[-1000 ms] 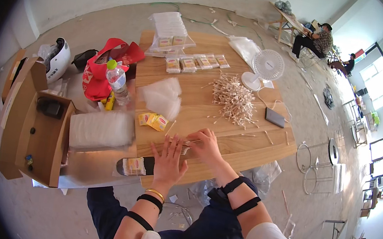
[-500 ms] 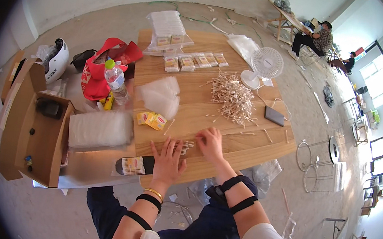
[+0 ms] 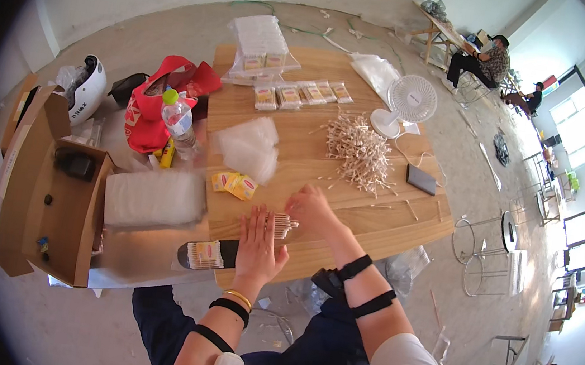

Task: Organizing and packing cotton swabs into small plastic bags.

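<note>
My left hand (image 3: 257,243) lies flat with fingers stretched over the near edge of the wooden table (image 3: 291,258), pressing beside a row of cotton swabs (image 3: 280,226). Just right of that row hovers my right hand (image 3: 312,210), its fingers bent together; whatever is between them is too small to make out. Left of my left hand, a bag of cotton swabs with a yellow label (image 3: 205,254) rests on a dark rounded pad (image 3: 228,253). Yellow cards (image 3: 233,184) lie beyond it. A heap of loose cotton swabs (image 3: 357,154) spreads over the right half of the table.
Empty clear bags (image 3: 247,147), filled swab packs (image 3: 302,95) and a white fan (image 3: 412,99) occupy the table, with a dark power bank (image 3: 420,180) at right. Left stand a bag stack (image 3: 153,198), a bottle (image 3: 178,123) and an open carton (image 3: 52,198). People sit far right.
My right hand has drawn left and slightly up, toward the row of swabs. The left hand's fingers have come closer together while staying by the row. The view has shifted slightly.
</note>
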Demonstrator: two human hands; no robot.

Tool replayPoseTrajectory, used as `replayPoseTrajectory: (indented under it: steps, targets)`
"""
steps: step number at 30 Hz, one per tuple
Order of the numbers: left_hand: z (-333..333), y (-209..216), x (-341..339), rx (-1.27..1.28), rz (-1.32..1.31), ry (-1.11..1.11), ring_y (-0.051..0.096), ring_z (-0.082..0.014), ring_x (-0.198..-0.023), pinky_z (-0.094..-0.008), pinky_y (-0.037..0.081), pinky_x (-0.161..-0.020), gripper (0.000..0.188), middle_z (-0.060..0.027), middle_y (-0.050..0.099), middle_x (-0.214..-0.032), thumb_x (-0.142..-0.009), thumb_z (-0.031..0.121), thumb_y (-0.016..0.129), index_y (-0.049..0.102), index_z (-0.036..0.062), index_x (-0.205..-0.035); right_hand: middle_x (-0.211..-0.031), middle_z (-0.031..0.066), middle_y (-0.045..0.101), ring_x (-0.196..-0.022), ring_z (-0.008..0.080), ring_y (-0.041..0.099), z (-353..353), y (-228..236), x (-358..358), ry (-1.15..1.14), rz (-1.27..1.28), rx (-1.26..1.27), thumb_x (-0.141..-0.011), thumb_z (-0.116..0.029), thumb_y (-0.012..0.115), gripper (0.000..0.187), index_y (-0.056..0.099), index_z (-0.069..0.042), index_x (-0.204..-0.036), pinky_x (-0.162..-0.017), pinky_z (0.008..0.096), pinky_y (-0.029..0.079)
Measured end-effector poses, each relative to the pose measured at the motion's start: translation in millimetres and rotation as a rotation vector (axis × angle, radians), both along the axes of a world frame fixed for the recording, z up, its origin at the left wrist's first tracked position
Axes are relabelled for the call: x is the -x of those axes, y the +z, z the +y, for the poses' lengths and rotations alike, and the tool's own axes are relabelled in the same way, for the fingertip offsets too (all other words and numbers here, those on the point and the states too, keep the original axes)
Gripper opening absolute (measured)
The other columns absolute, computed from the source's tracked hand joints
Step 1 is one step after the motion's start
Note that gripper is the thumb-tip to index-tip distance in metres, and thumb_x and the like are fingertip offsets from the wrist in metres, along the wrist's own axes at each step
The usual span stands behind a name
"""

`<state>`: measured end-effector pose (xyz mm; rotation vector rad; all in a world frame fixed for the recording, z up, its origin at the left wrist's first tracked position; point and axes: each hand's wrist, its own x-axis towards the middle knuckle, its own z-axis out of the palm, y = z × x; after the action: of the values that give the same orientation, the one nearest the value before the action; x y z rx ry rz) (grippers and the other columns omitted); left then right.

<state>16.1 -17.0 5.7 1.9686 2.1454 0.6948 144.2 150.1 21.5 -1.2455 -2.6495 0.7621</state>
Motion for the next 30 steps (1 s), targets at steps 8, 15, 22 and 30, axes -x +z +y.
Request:
replayPoseTrajectory:
  steps: [8, 15, 22, 30]
  targets:
    - [0.7, 2.3, 0.2, 0.022, 0.046, -0.027, 0.024, -0.041, -0.152, -0.0576, 0.013, -0.126, 0.084, -0.0187, 0.034, -0.161, -0.086, 0.035, 0.062, 0.03, -0.0008, -0.155, -0.12, 0.0107, 0.056, -0.118, 0.0321, 0.05, 60.8, 26.9, -50.0, -0.034, -0.153, -0.638, -0.077, -0.001, 0.065, 0.035, 0.069, -0.011, -0.11, -0.098, 0.0443, 0.044]
    - [3.3, 0.0, -4.0, 0.012, -0.008, -0.042, 0.023, -0.0444, -0.151, -0.062, 0.015, -0.124, 0.084, -0.0208, 0.032, -0.16, -0.085, 0.037, 0.064, 0.032, -0.001, -0.154, -0.12, 0.0072, 0.058, -0.116, 0.0291, 0.051, 72.8, 24.7, -10.9, 0.024, -0.516, -0.665, -0.083, -0.01, 0.065, 0.018, 0.073, -0.007, -0.099, -0.098, 0.0427, 0.044]
    - [-2.5, 1.4, -0.6, -0.01, 0.018, 0.141, 0.016, -0.0451, -0.154, -0.0651, 0.011, -0.123, 0.094, -0.027, 0.021, -0.164, -0.083, 0.04, 0.066, 0.025, -0.0032, -0.156, -0.105, 0.005, 0.066, -0.113, 0.0284, 0.056, -22.4, 22.5, 35.8, 0.214, -0.004, -0.145, -0.088, -0.02, 0.067, 0.013, 0.075, -0.017, -0.097, -0.094, 0.0424, 0.045]
    - [1.2, 4.0, -0.1, 0.067, 0.065, 0.045, 0.018, -0.0401, -0.154, -0.0623, 0.01, -0.124, 0.09, -0.022, 0.025, -0.164, -0.085, 0.04, 0.064, 0.028, -0.004, -0.155, -0.111, 0.014, 0.06, -0.109, 0.035, 0.058, -33.8, -3.8, -12.4, -0.391, 0.555, -0.05, -0.093, -0.01, 0.06, 0.018, 0.07, -0.007, -0.108, -0.096, 0.0431, 0.048]
